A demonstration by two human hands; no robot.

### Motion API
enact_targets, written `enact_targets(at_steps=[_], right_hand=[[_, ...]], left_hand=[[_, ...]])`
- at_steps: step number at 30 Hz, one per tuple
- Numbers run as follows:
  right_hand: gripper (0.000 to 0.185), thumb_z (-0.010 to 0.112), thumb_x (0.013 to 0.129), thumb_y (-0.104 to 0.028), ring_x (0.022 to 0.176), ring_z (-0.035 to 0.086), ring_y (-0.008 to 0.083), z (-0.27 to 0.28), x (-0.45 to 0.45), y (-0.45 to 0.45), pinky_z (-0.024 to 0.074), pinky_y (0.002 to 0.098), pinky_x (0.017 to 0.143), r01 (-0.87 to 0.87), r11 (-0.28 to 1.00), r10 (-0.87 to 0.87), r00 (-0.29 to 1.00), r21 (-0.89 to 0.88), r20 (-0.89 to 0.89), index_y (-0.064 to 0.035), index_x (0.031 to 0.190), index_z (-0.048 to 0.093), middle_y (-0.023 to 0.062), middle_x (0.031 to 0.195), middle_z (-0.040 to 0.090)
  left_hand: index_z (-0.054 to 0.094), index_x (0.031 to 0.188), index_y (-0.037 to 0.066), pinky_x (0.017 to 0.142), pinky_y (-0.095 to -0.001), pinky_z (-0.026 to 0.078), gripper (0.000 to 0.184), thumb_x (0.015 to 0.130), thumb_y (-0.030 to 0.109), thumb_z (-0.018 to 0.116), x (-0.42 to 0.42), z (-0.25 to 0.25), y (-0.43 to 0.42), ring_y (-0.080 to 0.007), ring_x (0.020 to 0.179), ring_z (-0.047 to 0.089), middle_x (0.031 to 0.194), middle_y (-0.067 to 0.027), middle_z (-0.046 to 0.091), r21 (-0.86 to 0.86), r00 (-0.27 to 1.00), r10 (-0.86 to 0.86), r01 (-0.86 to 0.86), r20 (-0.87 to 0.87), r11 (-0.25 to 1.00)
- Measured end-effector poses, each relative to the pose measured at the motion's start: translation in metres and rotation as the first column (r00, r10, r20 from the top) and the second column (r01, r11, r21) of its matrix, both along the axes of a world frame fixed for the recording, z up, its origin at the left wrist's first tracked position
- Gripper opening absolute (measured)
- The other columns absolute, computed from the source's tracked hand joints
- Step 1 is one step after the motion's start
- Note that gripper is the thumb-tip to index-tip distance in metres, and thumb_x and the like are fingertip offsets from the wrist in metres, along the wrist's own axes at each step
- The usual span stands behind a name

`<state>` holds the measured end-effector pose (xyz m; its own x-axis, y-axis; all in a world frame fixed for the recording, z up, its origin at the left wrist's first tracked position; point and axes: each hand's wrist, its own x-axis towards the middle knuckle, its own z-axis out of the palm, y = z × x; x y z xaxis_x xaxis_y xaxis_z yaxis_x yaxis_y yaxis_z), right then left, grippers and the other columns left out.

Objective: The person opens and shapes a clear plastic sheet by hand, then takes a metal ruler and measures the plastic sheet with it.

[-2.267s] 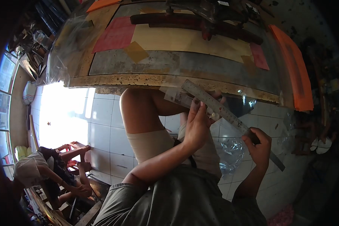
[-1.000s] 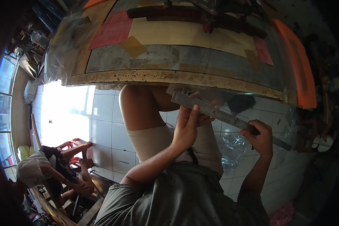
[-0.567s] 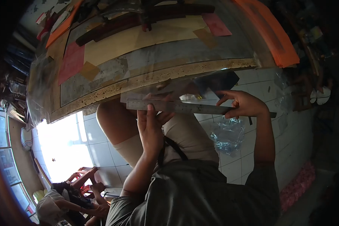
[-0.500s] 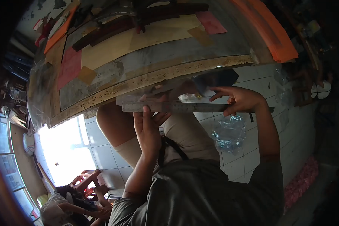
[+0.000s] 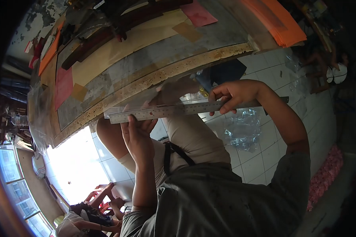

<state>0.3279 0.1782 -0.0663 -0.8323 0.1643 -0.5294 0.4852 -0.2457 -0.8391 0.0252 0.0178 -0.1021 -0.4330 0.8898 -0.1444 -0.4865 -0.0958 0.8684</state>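
A long metal ruler (image 5: 172, 110) lies across the view above my lap, its right end tilted slightly up. My left hand (image 5: 137, 140) is closed on its left end, thumb on the front face and the other fingers partly hidden behind. Farther right, my right hand (image 5: 239, 96) is closed on the ruler, with its fingers curled at the edge. A clear plastic sheet (image 5: 140, 103) shows along the ruler's far edge, next to my left hand; how far it extends is hard to make out.
A worn workbench (image 5: 154, 77) stands ahead, carrying paper pieces, a dark red bar (image 5: 101, 37) and an orange stack (image 5: 279, 23). Crumpled clear plastic (image 5: 243, 130) lies on the tiled floor. One person (image 5: 81, 221) sits at lower left, another (image 5: 328, 67) at upper right.
The ruler and both hands have shifted left, and the ruler has tilted, left end lower and right end higher. My right hand's outstretched fingers have curled in at the ruler.
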Motion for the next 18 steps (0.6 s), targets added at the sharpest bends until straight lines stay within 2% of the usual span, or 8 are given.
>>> enact_targets(at_steps=[2, 5, 18], right_hand=[[0.035, 0.073, 0.092, -0.013, 0.087, 0.063, 0.0099, 0.004, -0.001, -0.003, 0.0509, 0.0268, 0.066, 0.053, 0.999, -0.053, 0.999, 0.000, 0.009, -0.0026, 0.123, 0.061, 0.0069, 0.116, 0.072], [0.033, 0.072, 0.093, -0.015, 0.087, 0.064, 0.0100, 0.010, -0.001, -0.002, 0.0508, 0.0271, 0.066, 0.015, 1.000, -0.015, 1.000, 0.014, 0.010, -0.0023, 0.122, 0.062, 0.0065, 0.112, 0.073], [0.022, 0.071, 0.094, -0.015, 0.079, 0.064, 0.0086, 0.020, -0.003, -0.008, 0.0503, 0.0259, 0.065, 0.070, 0.993, -0.072, 0.997, 0.097, 0.008, 0.0002, 0.110, 0.067, 0.0057, 0.099, 0.075]], left_hand=[[0.036, 0.148, 0.005, 0.094, -0.0465, 0.061, 0.042, 0.111, 0.023, 0.041, -0.002, -0.003, 0.000, -0.0343, 0.114, 0.068, 0.134, -0.0296, 0.059, -0.002, 1.000, 0.002, -0.002, 0.003, 1.000], [0.036, 0.149, 0.006, 0.094, -0.0463, 0.061, 0.043, 0.110, 0.023, 0.041, -0.004, -0.003, 0.001, -0.0347, 0.116, 0.067, 0.135, -0.0305, 0.058, 0.006, 1.000, 0.006, -0.006, 0.008, 1.000], [0.035, 0.151, 0.005, 0.096, -0.0493, 0.060, 0.044, 0.110, 0.021, 0.040, -0.007, -0.004, 0.002, -0.0373, 0.118, 0.066, 0.135, -0.0343, 0.056, -0.009, 0.999, 0.034, -0.034, -0.010, 0.999]])
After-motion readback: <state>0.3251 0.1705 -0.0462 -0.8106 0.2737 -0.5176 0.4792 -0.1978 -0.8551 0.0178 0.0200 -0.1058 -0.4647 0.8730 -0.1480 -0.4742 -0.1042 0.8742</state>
